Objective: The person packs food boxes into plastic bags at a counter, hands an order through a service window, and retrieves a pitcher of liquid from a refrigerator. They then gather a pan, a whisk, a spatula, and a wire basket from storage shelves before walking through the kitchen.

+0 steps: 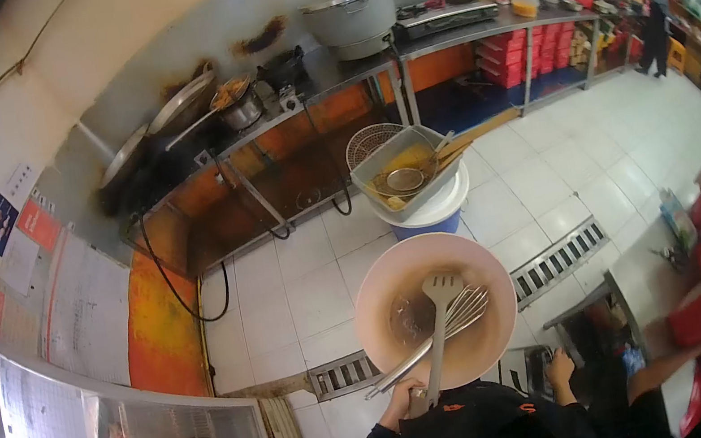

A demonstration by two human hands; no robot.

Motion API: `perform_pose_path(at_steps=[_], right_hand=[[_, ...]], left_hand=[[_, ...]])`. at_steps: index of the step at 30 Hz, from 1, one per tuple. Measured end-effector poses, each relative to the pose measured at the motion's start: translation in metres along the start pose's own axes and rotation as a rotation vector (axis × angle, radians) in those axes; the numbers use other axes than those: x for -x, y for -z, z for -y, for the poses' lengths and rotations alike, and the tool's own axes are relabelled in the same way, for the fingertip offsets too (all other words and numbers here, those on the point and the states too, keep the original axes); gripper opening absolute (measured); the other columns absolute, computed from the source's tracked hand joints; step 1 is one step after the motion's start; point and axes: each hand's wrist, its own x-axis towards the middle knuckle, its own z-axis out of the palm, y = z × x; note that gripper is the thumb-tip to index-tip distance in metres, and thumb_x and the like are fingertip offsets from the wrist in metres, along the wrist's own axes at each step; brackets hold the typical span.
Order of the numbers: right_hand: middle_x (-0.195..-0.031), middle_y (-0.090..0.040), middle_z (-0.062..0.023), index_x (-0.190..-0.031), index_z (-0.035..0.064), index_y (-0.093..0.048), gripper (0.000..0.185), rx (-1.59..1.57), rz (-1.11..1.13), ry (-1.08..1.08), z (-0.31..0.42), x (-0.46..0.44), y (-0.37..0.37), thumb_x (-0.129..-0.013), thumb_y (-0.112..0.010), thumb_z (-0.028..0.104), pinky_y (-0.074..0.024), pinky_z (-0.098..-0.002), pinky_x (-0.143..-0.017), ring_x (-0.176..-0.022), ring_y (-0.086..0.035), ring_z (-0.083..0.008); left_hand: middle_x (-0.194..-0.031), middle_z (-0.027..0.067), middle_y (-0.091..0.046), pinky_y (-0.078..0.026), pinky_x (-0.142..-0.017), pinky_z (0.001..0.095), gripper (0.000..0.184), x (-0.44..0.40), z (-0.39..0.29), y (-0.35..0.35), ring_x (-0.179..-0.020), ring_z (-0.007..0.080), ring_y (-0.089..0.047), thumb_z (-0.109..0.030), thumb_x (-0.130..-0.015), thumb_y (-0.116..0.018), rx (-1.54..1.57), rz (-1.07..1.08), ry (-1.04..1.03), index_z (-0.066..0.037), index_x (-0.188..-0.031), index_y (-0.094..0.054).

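Note:
A large pink bowl (373, 306) is held close in front of my body, with thin brownish liquid in its bottom. Across it lie a wire whisk (466, 310) and a pale slotted turner (440, 292), their handles pointing toward me. My left hand (401, 402) is closed at the near left rim, next to both handles; its fingers partly hide the grip. To the right of the bowl, my right hand (560, 369) has curled fingers beside a dark metal object (537, 365). What that hand holds, if anything, is hard to see.
A grey tub (444, 178) with a strainer (405, 180) sits on a white-lidded bucket (435, 211). Floor drains (561, 262) cross the tiles. Behind stands a counter with a large pot (350, 20) and pans. A bare forearm (677, 371) shows at right; another person (657, 24) stands far off.

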Motion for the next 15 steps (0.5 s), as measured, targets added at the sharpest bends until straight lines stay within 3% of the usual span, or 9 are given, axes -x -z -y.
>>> perform_pose_path(at_steps=[2,6,8,9,11,12,15], right_hand=[[-0.077,-0.055,-0.0162,-0.094,0.003,-0.043,0.039,-0.096,-0.077,-0.003,0.024,-0.062,0.037,-0.058,-0.056,0.01,-0.044,-0.0408,-0.06,-0.071,-0.055,-0.0331],[-0.077,-0.054,-0.0193,-0.096,0.0038,-0.042,0.043,-0.283,-0.09,-0.027,0.051,-0.169,0.085,-0.054,-0.053,0.007,-0.0418,-0.0436,-0.059,-0.072,-0.053,-0.037],[-0.078,-0.055,-0.0194,-0.098,0.0038,-0.042,0.044,-0.332,-0.159,-0.029,0.057,-0.219,0.098,-0.055,-0.052,0.007,-0.0412,-0.044,-0.06,-0.072,-0.053,-0.037],[-0.079,-0.055,-0.0196,-0.1,0.0038,-0.042,0.046,-0.376,-0.204,-0.008,0.058,-0.239,0.105,-0.055,-0.051,0.007,-0.0407,-0.0444,-0.061,-0.073,-0.053,-0.037],[-0.08,-0.055,-0.0196,-0.101,0.0049,-0.043,0.047,-0.382,-0.192,-0.081,0.063,-0.279,0.131,-0.055,-0.051,0.007,-0.0405,-0.0443,-0.062,-0.073,-0.053,-0.0367],[-0.081,-0.055,-0.0196,-0.103,0.0059,-0.043,0.048,-0.392,-0.17,-0.098,0.065,-0.299,0.142,-0.056,-0.05,0.006,-0.0403,-0.0441,-0.063,-0.073,-0.053,-0.0365],[-0.082,-0.055,-0.021,-0.106,0.008,-0.043,0.05,-0.418,-0.162,-0.196,0.068,-0.355,0.175,-0.057,-0.05,0.004,-0.0408,-0.0429,-0.064,-0.075,-0.053,-0.0366]], left_hand=[[-0.065,0.0139,-0.057,-0.046,-0.056,0.03,0.02,-0.038,-0.02,-0.014,-0.06,0.0225,-0.057,-0.014,-0.068,-0.048,0.022,0.038,0.045,0.004,-0.073,-0.055],[-0.065,0.0106,-0.056,-0.044,-0.055,0.0278,0.017,-0.139,-0.048,-0.027,-0.057,0.0183,-0.055,-0.014,-0.068,-0.049,-0.118,0.017,-0.096,0.001,-0.069,-0.057],[-0.077,0.0236,-0.057,-0.046,-0.064,0.033,0.033,-0.152,-0.099,-0.065,-0.068,0.0294,-0.057,-0.015,-0.071,-0.041,-0.122,-0.026,0.015,0.012,-0.086,-0.052],[-0.077,0.0236,-0.057,-0.046,-0.064,0.033,0.033,-0.181,-0.112,-0.068,-0.068,0.0294,-0.057,-0.015,-0.071,-0.041,-0.157,0.008,0.034,0.012,-0.086,-0.052],[-0.077,0.0233,-0.057,-0.047,-0.064,0.0334,0.033,-0.24,-0.129,-0.069,-0.068,0.0297,-0.058,-0.015,-0.071,-0.041,-0.326,0.045,-0.149,0.013,-0.085,-0.052],[-0.066,0.0089,-0.057,-0.044,-0.06,0.0279,0.019,-0.259,-0.147,-0.079,-0.062,0.019,-0.056,-0.016,-0.068,-0.05,-0.201,0.084,-0.139,0.001,-0.072,-0.057],[-0.074,0.0144,-0.06,-0.045,-0.065,0.0301,0.027,-0.256,-0.241,-0.159,-0.066,0.0253,-0.057,-0.022,-0.068,-0.05,-0.072,0.274,0.023,0.0,-0.081,-0.058]])
